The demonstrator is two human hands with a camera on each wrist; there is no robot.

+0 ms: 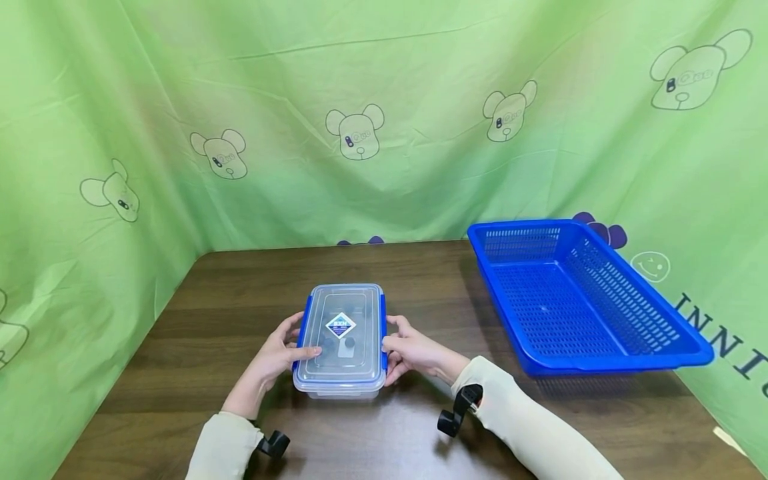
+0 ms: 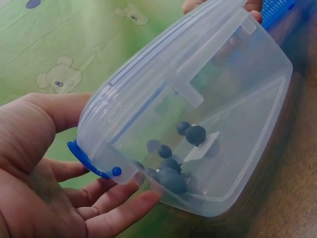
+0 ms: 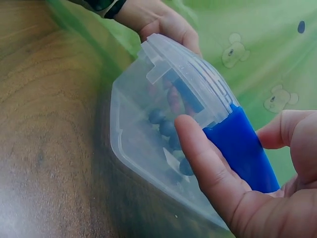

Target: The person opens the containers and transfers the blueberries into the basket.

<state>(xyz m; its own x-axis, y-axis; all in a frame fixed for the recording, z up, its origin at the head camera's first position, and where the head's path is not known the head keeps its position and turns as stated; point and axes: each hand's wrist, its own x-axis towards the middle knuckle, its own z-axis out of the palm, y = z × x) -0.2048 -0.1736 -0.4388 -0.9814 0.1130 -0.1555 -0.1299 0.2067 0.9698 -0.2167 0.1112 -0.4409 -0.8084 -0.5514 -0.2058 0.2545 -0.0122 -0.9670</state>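
The lidded plastic box (image 1: 366,303) sits upright toward the front of the tabletop (image 1: 240,287), left of its middle and well apart from the back edge. Both hands hold it by its long sides. The left hand (image 1: 277,357) grips the left side, thumb over the lid and fingers curled by the left latch (image 2: 89,161); the right hand (image 1: 414,350) has its thumb on the right latch (image 3: 242,148) and a finger against the wall below. Whether either latch is snapped fully down, I cannot tell.

Inside, on the bottom, lie several dark round balls (image 2: 195,135) (berries, perhaps) and a small white slip (image 2: 205,146). With so little in it, the box should be light. Its walls look stiff but thin, and smooth enough to slide under dry fingertips; the balls would probably roll if it tips. The best hold is likely low on both long walls, below the latches, since pulling on a latch could spring it or strain its hinge.

A blue basket (image 1: 540,303) stands by the right edge of the tabletop, reaching up to its back right corner.
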